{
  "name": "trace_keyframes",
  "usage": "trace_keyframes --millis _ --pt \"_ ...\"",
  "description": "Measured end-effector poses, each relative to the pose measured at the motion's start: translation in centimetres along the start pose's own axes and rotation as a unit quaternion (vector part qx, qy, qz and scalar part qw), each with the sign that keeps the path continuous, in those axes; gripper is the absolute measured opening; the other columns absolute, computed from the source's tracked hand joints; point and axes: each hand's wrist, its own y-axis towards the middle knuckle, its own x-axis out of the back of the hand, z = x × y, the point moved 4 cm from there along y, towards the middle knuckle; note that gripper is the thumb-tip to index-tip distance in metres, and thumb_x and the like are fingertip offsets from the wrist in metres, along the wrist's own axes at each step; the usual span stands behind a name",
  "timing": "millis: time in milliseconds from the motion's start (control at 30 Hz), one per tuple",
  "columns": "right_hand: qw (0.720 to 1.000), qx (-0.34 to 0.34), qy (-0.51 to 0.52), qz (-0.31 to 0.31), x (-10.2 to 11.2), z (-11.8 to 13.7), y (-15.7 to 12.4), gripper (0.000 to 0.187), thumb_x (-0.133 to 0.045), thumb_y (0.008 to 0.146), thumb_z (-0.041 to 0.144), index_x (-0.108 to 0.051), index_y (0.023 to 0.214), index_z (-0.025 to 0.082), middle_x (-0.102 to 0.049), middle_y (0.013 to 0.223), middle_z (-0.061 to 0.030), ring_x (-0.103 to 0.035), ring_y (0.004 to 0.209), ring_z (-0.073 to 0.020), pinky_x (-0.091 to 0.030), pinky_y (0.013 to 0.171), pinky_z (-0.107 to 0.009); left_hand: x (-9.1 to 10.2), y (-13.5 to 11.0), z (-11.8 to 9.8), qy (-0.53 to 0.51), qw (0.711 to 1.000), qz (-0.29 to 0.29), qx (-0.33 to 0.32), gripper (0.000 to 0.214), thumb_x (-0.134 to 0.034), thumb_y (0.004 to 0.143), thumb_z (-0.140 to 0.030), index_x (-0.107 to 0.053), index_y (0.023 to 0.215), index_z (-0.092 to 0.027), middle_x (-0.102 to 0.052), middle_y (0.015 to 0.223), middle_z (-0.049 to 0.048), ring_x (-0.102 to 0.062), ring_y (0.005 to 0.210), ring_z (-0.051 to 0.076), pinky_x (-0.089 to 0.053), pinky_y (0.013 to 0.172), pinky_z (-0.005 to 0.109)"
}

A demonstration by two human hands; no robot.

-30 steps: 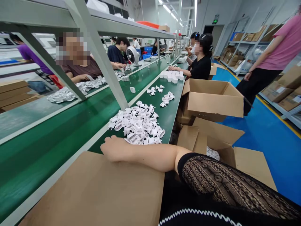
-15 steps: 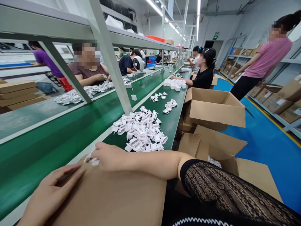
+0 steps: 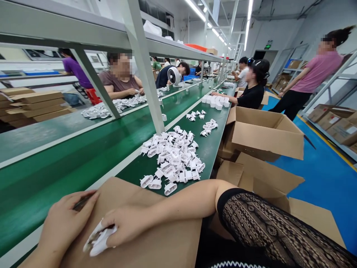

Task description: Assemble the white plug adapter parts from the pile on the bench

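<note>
A broad brown cardboard surface [image 3: 156, 238] lies right in front of me. At its left edge is my left hand [image 3: 65, 219], thumb and forefinger closed on the cardboard; a dark patch shows in the gap between them, and I cannot make it out. My right hand [image 3: 122, 227] rests over the cardboard with white finger cots [image 3: 100, 243] on its fingertips. Those fingers are slightly apart, and nothing shows between them. Just beyond the cardboard, a heap of white plug adapters [image 3: 175, 156] sits on the green bench [image 3: 192, 139].
A green conveyor belt [image 3: 92, 149] runs along the left, with a metal post [image 3: 147, 70] beside it. Open cartons [image 3: 267, 136] stand to the right of the bench. Co-workers sit along both sides; a person in pink [image 3: 318, 74] stands by the shelves.
My right hand has come back from the cardboard's far edge, nearer to me. My left hand keeps its place at the left edge. The view has swung slightly left.
</note>
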Motion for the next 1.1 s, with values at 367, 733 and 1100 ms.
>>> trace_keyframes --millis 367,733,1100 --pt "1.0 0.013 0.026 0.0 -0.5 -1.1 0.2 0.016 -0.064 0.08 0.023 -0.058 0.093 0.018 -0.059 0.085 0.0 -0.056 0.073 -0.0148 -0.044 0.06 -0.022 0.4 -0.5 -0.9 0.002 0.998 0.003 0.062 0.055 -0.042 0.084 -0.051 -0.078 0.104 -0.015 -0.071 0.11 0.015 -0.064 0.101 0.03 -0.053 0.09 0.041" --pt "1.0 -0.007 0.022 -0.016 -0.4 -1.1 0.1 0.015 -0.068 0.076 0.022 -0.058 0.086 0.019 -0.058 0.078 0.0015 -0.055 0.071 -0.0144 -0.041 0.059 -0.023 0.7 -0.8 -0.8 0.004 0.994 0.001 0.113 0.049 -0.045 0.087 -0.05 -0.076 0.1 -0.015 -0.069 0.104 0.0126 -0.063 0.09 0.026 -0.051 0.08 0.036" --pt "1.0 0.007 0.01 -0.011 -0.3 -1.0 0.0 0.015 -0.067 0.077 0.021 -0.055 0.085 0.019 -0.054 0.086 0.0004 -0.055 0.077 -0.0152 -0.043 0.063 -0.023 1.2 -1.1 -1.9 0.003 0.992 0.013 0.127 0.049 -0.045 0.088 -0.049 -0.076 0.104 -0.014 -0.07 0.11 0.0137 -0.064 0.099 0.028 -0.051 0.085 0.037"
